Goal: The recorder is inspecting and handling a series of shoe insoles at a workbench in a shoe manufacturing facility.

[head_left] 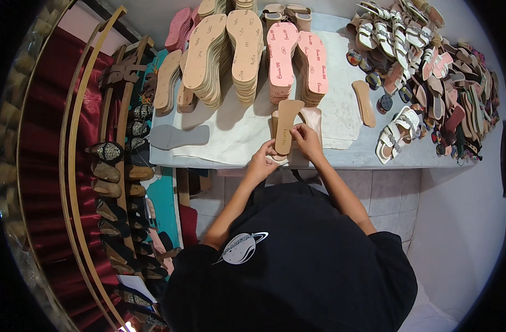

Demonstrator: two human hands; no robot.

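Observation:
A tan shoe insole [287,123] with small dark print stands in front of me, near the front edge of the table. My left hand [261,161] is closed at its lower left edge, the fingers bent around it. On the other side, my right hand [308,140] pinches its right edge between thumb and fingers. Pale, pinkish pieces [312,118] show partly behind and below the insole; their kind is hard to make out. Just beyond stand stacks of pink printed insoles [282,52] and pink-topped insoles [314,61].
Tall stacks of beige insoles [207,50] stand at the back left. A grey sole [179,136] lies at the left front. To the right are a single tan insole [364,103], white sandals [396,135] and a heap of sandals [449,83]. Shoe racks [123,166] line the left.

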